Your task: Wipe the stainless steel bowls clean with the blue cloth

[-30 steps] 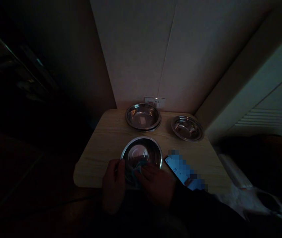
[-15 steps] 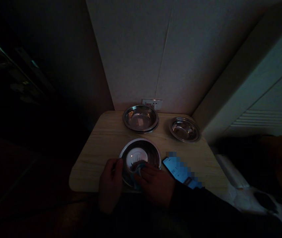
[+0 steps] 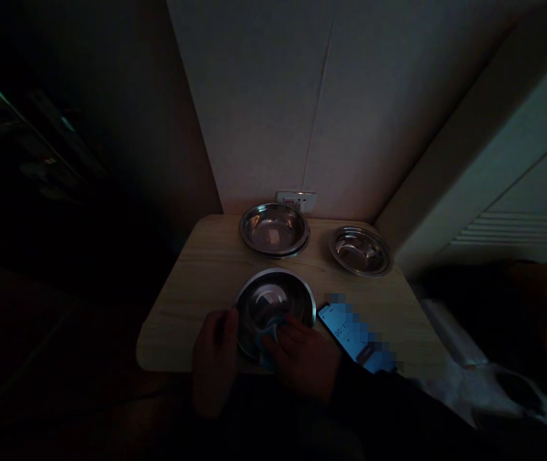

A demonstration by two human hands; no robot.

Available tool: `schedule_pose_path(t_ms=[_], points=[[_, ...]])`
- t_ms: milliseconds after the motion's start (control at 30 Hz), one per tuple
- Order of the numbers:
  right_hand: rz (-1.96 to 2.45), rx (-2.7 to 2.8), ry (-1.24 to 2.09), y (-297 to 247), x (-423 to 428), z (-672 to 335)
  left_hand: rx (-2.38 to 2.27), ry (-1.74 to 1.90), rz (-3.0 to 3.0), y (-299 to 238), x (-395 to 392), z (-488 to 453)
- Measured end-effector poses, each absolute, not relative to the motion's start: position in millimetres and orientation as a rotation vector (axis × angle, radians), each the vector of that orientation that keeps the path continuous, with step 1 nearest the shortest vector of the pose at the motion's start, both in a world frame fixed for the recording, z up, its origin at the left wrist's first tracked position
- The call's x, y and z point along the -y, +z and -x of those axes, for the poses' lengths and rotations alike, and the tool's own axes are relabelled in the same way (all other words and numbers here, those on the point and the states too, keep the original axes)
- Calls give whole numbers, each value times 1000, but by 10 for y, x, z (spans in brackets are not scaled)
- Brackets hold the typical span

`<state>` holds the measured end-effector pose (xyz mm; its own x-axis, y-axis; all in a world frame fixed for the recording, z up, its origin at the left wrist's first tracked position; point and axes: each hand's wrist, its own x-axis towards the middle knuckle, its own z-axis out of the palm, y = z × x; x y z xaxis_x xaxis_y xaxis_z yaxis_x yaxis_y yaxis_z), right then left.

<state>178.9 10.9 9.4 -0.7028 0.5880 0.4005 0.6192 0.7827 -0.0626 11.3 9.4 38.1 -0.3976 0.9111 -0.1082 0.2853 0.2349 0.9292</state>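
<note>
A shiny metal bowl [image 3: 297,291] sits near the front edge of the small wooden table, tilted slightly toward me. My left hand [image 3: 214,358] pinches its left rim between thumb and curled fingers. Inside the bowl, my right hand [image 3: 305,358] presses a blue cloth [image 3: 266,346] against the near inner wall. The fingers cover much of the cloth, and the near side of the bowl is partly hidden behind both hands. The picture is dark, so finger detail is faint.
Stacked metal bowls [image 3: 274,232] stand at the back by a wall socket [image 3: 297,200]. More nested bowls [image 3: 360,251] rest at the back right. A lit phone [image 3: 350,333] lies right of my right hand on the wooden table [image 3: 182,282]. A white object [image 3: 465,390] is at lower right.
The bowl looks tipped a little differently, its inner reflection smaller and dimmer. My right hand and the cloth have shifted only slightly; my left hand stays at the rim.
</note>
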Motion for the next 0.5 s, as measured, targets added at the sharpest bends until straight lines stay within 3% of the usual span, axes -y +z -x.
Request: schedule_pose_path(t_ms=[267, 500], points=[[1027, 2474, 9, 106, -111, -1505, -1805, 1183, -1083, 147, 151, -171], [1012, 2646, -58, 123, -171, -1815, -1866, 1057, -1192, 269, 69, -75]])
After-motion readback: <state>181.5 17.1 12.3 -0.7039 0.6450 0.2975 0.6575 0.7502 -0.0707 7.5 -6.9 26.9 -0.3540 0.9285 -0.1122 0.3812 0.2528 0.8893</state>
